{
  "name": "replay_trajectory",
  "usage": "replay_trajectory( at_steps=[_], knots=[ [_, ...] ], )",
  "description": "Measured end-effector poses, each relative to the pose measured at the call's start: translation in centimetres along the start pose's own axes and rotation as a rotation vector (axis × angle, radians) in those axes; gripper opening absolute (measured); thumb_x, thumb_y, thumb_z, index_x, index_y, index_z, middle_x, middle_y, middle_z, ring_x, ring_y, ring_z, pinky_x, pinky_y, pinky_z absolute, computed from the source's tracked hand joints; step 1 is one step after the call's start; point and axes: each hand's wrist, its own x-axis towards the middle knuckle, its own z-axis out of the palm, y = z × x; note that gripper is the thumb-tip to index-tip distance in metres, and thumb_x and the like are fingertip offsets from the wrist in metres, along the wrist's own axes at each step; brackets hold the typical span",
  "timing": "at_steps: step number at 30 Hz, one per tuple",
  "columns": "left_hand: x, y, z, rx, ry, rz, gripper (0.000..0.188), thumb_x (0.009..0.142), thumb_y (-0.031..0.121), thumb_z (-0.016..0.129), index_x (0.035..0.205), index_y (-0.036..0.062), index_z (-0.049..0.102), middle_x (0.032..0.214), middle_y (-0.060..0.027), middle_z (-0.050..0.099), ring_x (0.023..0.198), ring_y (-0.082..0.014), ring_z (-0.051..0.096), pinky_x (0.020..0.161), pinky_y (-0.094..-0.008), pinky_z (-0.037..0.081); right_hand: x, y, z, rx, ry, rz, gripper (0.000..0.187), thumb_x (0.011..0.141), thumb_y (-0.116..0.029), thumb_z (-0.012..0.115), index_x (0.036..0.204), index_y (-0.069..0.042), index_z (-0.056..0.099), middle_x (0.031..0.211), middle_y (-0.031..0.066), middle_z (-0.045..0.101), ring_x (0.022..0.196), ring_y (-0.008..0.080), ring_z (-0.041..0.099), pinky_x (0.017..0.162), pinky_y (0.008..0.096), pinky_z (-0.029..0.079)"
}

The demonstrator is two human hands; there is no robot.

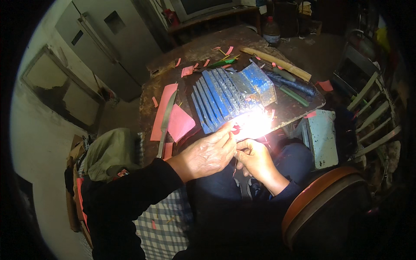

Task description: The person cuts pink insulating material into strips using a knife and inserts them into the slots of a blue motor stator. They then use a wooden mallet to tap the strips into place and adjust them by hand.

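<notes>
My left hand and my right hand meet at the near edge of a dark wooden table, just under a very bright glare. Both pinch a small red piece between the fingertips; its shape is lost in the glare. Right behind the hands lies a blue ribbed, fan-like folded object with worn metal patches. Pink paper sheets lie to the left of my left hand, with a long knife resting across them.
Pink scraps and a green tool are scattered farther back. A wooden stick and dark-handled tools lie at the right. A bottle stands behind. A chair, a pale box and a round stool are on my right.
</notes>
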Motion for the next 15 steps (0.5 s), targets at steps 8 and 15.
replay_trajectory(
  at_steps=[8, 15],
  knots=[
    [2.1, 0.9, 0.9, -0.026, -0.044, -0.162, 0.031, 0.091, 0.023, 0.067, 0.105, -0.0036, 0.076, 0.105, -0.0171, 0.071, 0.113, -0.0338, 0.071, 0.125, -0.0502, 0.047, 0.8, 0.2, 1.0, 0.121, 0.05, -0.025, 0.021, 0.114, -0.009, 0.063, 0.1, 0.002, 0.074, 0.079, 0.0077, 0.076, 0.052, 0.0106, 0.064, 0.045, 0.0268, 0.048],
    [3.3, 1.0, 1.5, 0.01, 0.046, -0.213, 0.026, 0.089, 0.024, 0.069, 0.095, 0.0008, 0.077, 0.096, -0.0136, 0.067, 0.102, -0.0319, 0.068, 0.11, -0.0462, 0.053, 1.1, 0.7, 0.8, 0.084, 0.211, -0.187, 0.019, 0.11, -0.006, 0.067, 0.094, 0.002, 0.073, 0.078, 0.008, 0.076, 0.052, 0.0131, 0.065, 0.049, 0.0288, 0.052]
  ],
)
